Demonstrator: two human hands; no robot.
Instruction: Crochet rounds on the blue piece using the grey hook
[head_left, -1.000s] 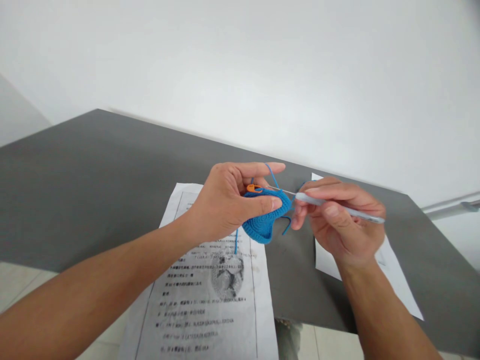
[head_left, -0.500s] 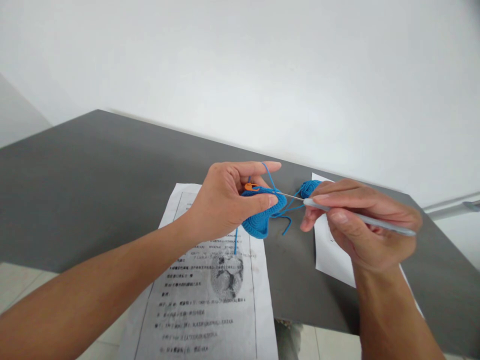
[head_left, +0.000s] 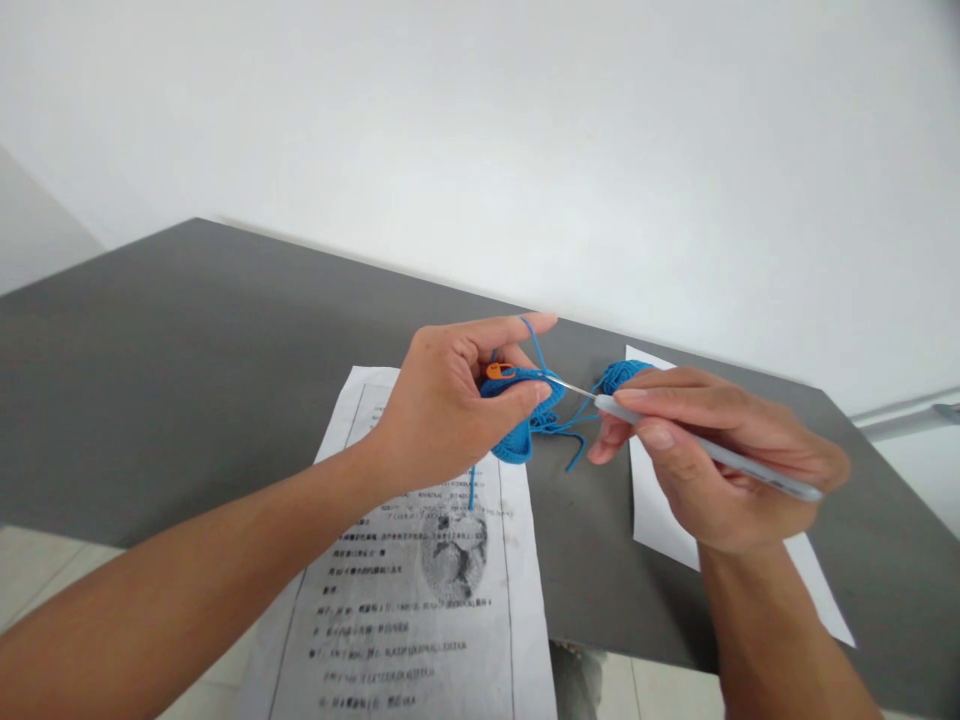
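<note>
My left hand [head_left: 457, 400] pinches a blue crochet piece [head_left: 514, 442] between thumb and fingers. A strand of blue yarn [head_left: 534, 342] loops over its outstretched index finger. An orange stitch marker [head_left: 498, 371] is clipped to the upper edge of the piece. Held like a pen in my right hand [head_left: 720, 440] is a crochet hook [head_left: 742, 464] with a grey handle. Its thin metal shaft reaches left to the top edge of the crochet piece by my left thumb; the tip is hidden in the stitches and yarn. Loose yarn ends hang below.
A ball of blue yarn [head_left: 624, 376] rests behind my right hand. Under my left hand lies a printed sheet [head_left: 420, 660] with text and a dark picture. Another white sheet [head_left: 664, 500] lies beneath my right hand on the grey table [head_left: 225, 370]. A white wall [head_left: 480, 150] stands behind.
The crochet piece has tilted in my left fingers, showing less of its face. My right hand and the hook have shifted slightly left, and the handle slopes more steeply.
</note>
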